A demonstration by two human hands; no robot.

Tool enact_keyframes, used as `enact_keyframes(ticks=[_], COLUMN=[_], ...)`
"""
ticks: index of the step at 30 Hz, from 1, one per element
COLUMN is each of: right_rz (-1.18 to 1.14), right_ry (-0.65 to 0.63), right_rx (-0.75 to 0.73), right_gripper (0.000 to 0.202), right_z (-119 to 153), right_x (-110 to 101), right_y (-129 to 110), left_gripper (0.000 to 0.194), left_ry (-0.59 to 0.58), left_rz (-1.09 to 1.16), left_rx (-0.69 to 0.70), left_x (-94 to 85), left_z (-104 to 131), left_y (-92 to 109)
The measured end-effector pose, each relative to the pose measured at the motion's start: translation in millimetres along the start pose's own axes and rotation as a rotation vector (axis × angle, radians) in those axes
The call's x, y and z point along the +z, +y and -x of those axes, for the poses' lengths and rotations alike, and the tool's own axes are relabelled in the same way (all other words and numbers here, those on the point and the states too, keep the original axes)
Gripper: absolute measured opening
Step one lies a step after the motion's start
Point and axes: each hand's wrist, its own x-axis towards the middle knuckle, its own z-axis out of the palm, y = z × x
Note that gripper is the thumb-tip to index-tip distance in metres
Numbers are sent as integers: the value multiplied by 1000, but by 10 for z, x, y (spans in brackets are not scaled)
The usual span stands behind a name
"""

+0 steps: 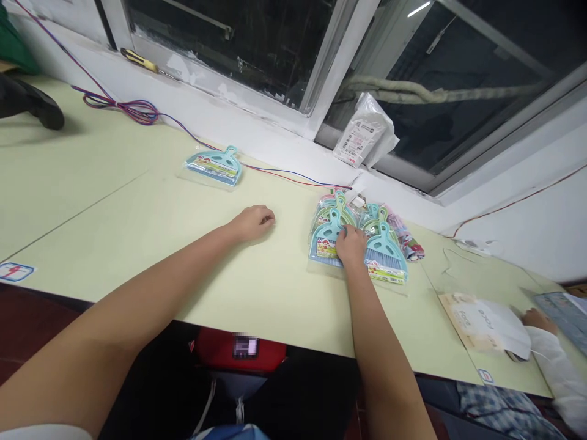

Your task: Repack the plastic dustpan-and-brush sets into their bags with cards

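My right hand (pixel 352 245) is at two side-by-side piles of plastic-wrapped mini dustpan and brush sets, its fingers closed at the edge of the front light-blue dustpan set (pixel 327 239) in the left pile. Just right of that hand lies another blue dustpan set (pixel 386 256), on top of the right pile; green and pink ones show behind. My left hand (pixel 254 223) rests on the table with fingers loosely curled and nothing seen in them. Up and left of it, a single wrapped blue dustpan set (pixel 214 165) lies near the wall.
Red and blue cable (pixel 137 111) runs along the table's back. A yellow-handled screwdriver (pixel 140 60) and a white plastic package (pixel 362 135) are on the sill. At right, a co-worker's sleeve (pixel 550 360) is beside a printed bag (pixel 481 321). Patterned cloth (pixel 408 238) lies behind the right pile.
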Motion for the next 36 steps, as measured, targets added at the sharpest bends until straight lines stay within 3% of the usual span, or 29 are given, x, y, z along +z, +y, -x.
enact_keyframes(ticks=[7,11,15,19,23,27,30,34,36], right_rz=[-67,-180,-300,-348,-341,-340,-343,-343,-379], right_ry=[15,62,64,8,-66,-122,-153,-152,-152], right_rx=[-46,-174,-353,-473,-549,-548,-506,-463,-452], right_gripper=[34,33,31,32,31,30,29,28,26], right_z=[-2,27,180,440,633,667,641,631,635], right_x=[-53,-154,-241,-272,-253,-186,-129,-97,-98], right_y=[-40,-157,-439,-824,-1082,-1121,-1090,-1076,-1080], left_gripper=[31,31,36,47,54,56,58,48,42], left_ry=[17,48,100,1,-3,-122,-196,-71,-33], left_rz=[22,102,454,953,1068,947,685,189,80], left_rx=[12,-14,-161,-364,-427,-424,-395,-277,-254], left_x=[-3,1,15,6,-57,-119,-97,-2,33], left_z=[8,4,-25,-52,-40,-6,28,66,70], left_y=[10,29,83,176,281,340,383,479,509])
